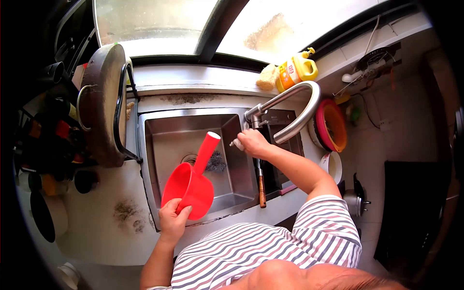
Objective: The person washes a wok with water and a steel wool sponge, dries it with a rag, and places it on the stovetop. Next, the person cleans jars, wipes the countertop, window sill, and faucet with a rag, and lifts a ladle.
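My left hand (173, 218) is closed on the rim of a red plastic water dipper (199, 195), thumb on the outside. The dipper is tilted over the near part of the steel sink (227, 193), its handle pointing up and away from me. My right hand (253, 143) is closed beside the base of the curved steel faucet (309, 108), at the sink's right edge. A small pale, shiny piece (237, 144) sticks out from its fingers; I cannot make out what it is. In the sink lies a grey scouring pad (216, 162), near the drain (189, 158).
A yellow detergent bottle (298, 71) and a sponge (267, 77) stand on the window ledge. Left of the sink, a large round board (104, 106) leans in a black rack. A wooden-handled tool (262, 191) lies right of the sink. Stacked basins (333, 125) are farther right.
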The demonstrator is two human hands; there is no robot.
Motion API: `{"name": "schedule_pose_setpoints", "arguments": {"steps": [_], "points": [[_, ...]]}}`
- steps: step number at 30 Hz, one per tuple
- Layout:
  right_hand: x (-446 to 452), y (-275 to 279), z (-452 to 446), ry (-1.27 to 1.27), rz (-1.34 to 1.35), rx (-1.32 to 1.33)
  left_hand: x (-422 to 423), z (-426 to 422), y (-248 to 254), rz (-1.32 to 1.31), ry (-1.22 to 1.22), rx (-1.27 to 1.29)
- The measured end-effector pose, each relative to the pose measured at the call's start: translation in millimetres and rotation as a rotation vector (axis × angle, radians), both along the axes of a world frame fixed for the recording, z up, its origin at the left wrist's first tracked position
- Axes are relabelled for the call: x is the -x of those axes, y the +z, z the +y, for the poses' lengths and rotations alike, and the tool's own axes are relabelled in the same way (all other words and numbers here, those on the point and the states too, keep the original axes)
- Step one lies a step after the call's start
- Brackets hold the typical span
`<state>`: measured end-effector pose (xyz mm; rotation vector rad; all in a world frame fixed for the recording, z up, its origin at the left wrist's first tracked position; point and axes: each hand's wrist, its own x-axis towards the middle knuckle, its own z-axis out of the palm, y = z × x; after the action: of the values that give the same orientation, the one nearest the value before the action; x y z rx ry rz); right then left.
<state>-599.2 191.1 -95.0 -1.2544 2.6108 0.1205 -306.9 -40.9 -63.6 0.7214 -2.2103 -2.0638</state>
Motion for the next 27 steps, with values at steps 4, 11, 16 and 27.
{"name": "schedule_pose_setpoints", "arguments": {"steps": [4,11,16,27], "points": [[15,64,49,-0.251,-0.465,0.240,3,-1,5,-0.002,-0.007,0.029],[164,102,93,-0.410,-0.677,0.710,9,3,2,-0.060,-0.004,0.041],[217,77,13,0.247,-0.670,0.245,18,12,-2,-0.076,0.026,0.076],[214,46,32,-0.365,-0.888,0.044,34,14,-8,-0.098,0.023,0.069]]}}
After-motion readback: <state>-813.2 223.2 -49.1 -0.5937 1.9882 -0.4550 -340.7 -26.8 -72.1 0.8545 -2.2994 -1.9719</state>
